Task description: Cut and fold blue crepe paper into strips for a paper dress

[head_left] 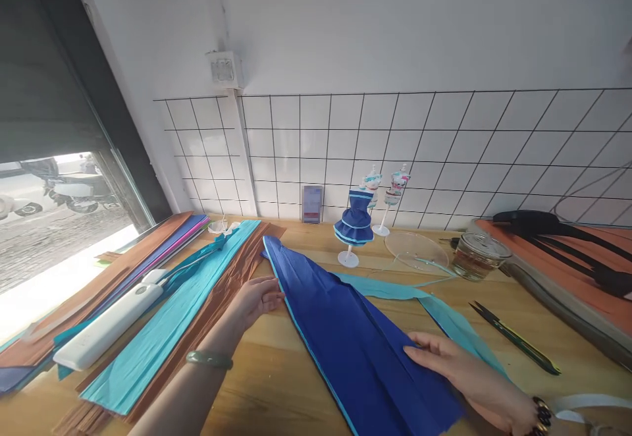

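Note:
A long folded piece of dark blue crepe paper (340,330), with a light blue strip along its left edge, lies slanting across the wooden table in front of me. At that light blue edge my left hand (259,296) is closed, its fingertips pinching the border. My right hand (439,357) grips the right edge, thumb on top and fingers at the fold. Beneath and beyond the sheet runs a light blue paper strip (459,321). Behind it a small dress form wearing a ruffled blue dress (354,218) stands upright on a white base.
Brown and turquoise paper strips (172,330) and a long white device (116,321) with a cord lie at left. Two more dress forms (394,192) stand behind. A clear disc (416,250), a glass jar (481,255) and dark tweezers (516,337) are at right.

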The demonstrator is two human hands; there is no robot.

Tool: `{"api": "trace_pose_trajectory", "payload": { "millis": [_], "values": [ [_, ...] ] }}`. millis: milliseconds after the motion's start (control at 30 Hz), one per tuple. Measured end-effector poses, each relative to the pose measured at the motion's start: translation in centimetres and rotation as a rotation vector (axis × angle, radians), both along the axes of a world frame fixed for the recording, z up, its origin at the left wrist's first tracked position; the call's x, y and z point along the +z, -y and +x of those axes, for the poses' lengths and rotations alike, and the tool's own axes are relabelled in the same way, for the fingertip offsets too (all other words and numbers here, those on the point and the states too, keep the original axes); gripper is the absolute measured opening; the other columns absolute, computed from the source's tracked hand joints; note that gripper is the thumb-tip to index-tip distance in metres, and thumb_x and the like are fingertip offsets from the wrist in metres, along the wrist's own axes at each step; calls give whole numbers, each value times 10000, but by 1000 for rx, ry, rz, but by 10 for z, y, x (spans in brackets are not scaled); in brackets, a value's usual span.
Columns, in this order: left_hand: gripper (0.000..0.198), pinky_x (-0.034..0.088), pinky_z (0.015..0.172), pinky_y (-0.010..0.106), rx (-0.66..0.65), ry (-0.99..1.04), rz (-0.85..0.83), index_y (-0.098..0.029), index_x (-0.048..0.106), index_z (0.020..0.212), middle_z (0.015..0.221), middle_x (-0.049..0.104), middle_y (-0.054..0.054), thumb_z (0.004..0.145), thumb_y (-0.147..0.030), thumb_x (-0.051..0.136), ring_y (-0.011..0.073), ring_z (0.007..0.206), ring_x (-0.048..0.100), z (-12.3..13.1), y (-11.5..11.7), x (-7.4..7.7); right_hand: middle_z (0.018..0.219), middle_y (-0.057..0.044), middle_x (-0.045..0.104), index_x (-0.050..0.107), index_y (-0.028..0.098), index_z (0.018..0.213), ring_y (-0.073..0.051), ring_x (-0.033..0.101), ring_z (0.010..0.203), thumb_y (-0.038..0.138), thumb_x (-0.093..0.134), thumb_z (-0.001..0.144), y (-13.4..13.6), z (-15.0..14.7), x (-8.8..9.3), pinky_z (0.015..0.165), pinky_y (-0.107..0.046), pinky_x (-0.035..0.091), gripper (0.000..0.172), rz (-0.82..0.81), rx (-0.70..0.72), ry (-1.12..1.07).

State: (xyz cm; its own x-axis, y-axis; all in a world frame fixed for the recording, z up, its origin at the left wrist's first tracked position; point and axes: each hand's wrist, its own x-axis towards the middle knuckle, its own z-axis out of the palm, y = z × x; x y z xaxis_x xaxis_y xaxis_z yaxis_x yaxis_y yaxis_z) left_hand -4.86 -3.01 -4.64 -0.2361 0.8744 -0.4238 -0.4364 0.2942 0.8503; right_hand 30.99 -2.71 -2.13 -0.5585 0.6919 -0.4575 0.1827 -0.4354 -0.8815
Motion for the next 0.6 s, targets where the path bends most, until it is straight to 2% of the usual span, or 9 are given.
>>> {"api": "trace_pose_trajectory", "payload": {
  "millis": [100, 233, 333, 433, 533, 600],
  "values": [
    [121, 452, 442, 178, -88, -60, -54, -109, 579, 807, 662, 583, -35, 847, -221, 560, 57, 501, 537, 9, -4, -2, 940, -54, 720, 688, 208, 887, -208, 658, 914, 369, 642, 790, -10, -10, 2, 814, -289, 502, 194, -97, 40, -96],
    [132, 346, 349, 142, -120, -143, -30, -119, 559, 779, 572, 505, -76, 855, -226, 549, 27, 401, 437, 18, -3, -10, 928, -83, 722, 674, 169, 929, -239, 653, 948, 384, 611, 809, -28, -28, -3, 883, -378, 482, 254, -151, 67, -150],
    [153, 269, 312, 133, -91, -181, 76, -127, 548, 754, 499, 442, -102, 846, -248, 561, 18, 350, 374, 17, 2, -11, 940, -63, 724, 667, 190, 951, -218, 653, 951, 399, 607, 809, -43, -45, -8, 893, -362, 481, 259, -135, 42, -176],
    [203, 240, 316, 128, -24, -190, 187, -142, 540, 732, 447, 413, -111, 776, -313, 641, 19, 338, 367, 12, 6, -7, 863, -36, 735, 673, 190, 867, -166, 679, 842, 433, 576, 827, -59, -64, -15, 834, -295, 510, 265, -120, 0, -179],
    [293, 247, 330, 134, 31, -175, 280, -152, 572, 792, 463, 455, -97, 669, -371, 724, 21, 340, 381, 7, 8, -3, 795, -46, 734, 675, 166, 822, -174, 693, 763, 451, 572, 822, -73, -85, -19, 788, -315, 534, 303, -112, 0, -158],
    [339, 261, 342, 146, 60, -165, 344, -156, 593, 854, 499, 495, -80, 652, -391, 730, 24, 347, 389, 5, 8, 0, 812, -63, 734, 680, 152, 864, -202, 696, 775, 428, 597, 806, -80, -101, -15, 789, -357, 539, 294, -76, 13, -157]
  ]
}}
